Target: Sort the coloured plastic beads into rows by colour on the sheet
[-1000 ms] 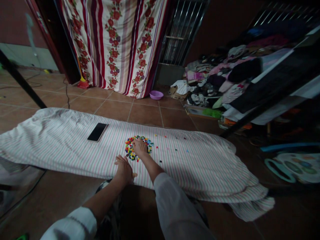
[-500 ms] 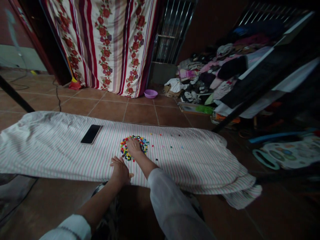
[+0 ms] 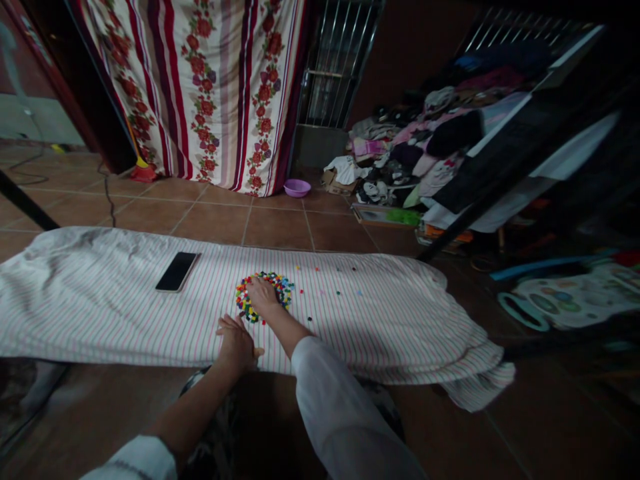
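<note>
The right hand [image 3: 263,298] appears to be sorting through the heaped coloured pieces [image 3: 285,287] on the striped cloth [image 3: 380,333]; whether its fingertips are closed on one cannot be told. The left hand [image 3: 236,343] rests nearby, fingers apart. Separating a single piece would call for a light pinch.

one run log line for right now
left hand: resting on striped cloth; right hand: on colored block pile, grip hidden; smartphone: flat, left of pile; loose blocks: scattered right of pile

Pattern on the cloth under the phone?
The cloth is whitish with thin pink and green stripes; best seen in the head view, beneath the phone.
</note>
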`<move>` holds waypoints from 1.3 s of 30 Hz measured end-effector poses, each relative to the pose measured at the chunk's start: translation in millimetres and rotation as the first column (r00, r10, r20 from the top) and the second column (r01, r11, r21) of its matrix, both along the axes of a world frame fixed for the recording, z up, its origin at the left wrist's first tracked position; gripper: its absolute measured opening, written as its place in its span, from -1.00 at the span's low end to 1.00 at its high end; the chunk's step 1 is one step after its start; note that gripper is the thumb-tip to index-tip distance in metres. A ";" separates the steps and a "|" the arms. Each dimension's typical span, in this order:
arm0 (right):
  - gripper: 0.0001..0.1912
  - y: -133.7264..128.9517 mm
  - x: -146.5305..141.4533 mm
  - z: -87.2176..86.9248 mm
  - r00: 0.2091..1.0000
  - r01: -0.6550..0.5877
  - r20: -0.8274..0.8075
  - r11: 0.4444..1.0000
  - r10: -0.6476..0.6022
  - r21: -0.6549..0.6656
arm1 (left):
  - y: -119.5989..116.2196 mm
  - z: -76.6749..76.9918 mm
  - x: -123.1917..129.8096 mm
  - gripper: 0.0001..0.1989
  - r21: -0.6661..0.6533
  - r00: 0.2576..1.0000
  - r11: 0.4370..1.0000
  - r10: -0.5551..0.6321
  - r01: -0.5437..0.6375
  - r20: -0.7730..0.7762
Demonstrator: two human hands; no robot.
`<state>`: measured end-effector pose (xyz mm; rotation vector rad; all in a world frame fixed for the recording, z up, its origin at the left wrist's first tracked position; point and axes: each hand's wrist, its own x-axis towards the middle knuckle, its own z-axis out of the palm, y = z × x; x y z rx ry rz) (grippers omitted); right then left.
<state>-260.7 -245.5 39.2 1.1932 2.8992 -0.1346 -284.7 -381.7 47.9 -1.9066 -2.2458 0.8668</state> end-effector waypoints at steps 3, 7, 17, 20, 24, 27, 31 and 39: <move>-0.68 0.4 0.2 -2.7 0.998 0.050 -0.035 0.999 -0.050 0.001 | 0.2 -0.2 -0.3 -0.14 0.000 1.000 1.000 -0.003 0.003 -0.006; -0.67 3.9 0.7 -7.5 0.990 0.123 -0.057 0.991 -0.126 -0.046 | 0.2 -5.5 -1.3 -0.13 0.056 0.998 0.998 0.016 -0.020 0.061; -0.64 13.7 8.2 -12.1 0.958 0.252 -0.099 0.954 -0.270 -0.165 | 1.4 -7.7 -1.1 -0.13 0.064 0.994 0.995 0.065 -0.071 0.089; -0.64 15.1 10.9 -11.2 0.951 0.268 -0.101 0.941 -0.293 -0.207 | 1.5 -6.0 -0.1 -0.11 0.052 0.995 0.996 0.074 -0.078 0.072; -0.63 16.0 13.8 -7.4 0.941 0.293 -0.100 0.925 -0.324 -0.243 | 1.7 -3.2 0.8 -0.10 0.031 0.997 0.997 0.065 -0.066 0.040; -0.61 16.3 15.5 -5.0 0.945 0.279 -0.101 0.930 -0.310 -0.241 | 2.0 -2.6 0.6 -0.09 0.048 0.996 0.996 0.067 -0.070 0.060; -0.59 15.7 16.5 -3.0 0.951 0.263 -0.105 0.938 -0.292 -0.224 | 2.8 -7.6 -1.2 -0.06 0.067 0.989 0.993 0.086 -0.095 0.124; -0.58 13.7 15.7 3.0 0.940 0.307 -0.077 0.924 -0.332 -0.229 | 2.7 -18.7 -4.0 -0.08 0.119 0.979 0.987 0.084 -0.107 0.184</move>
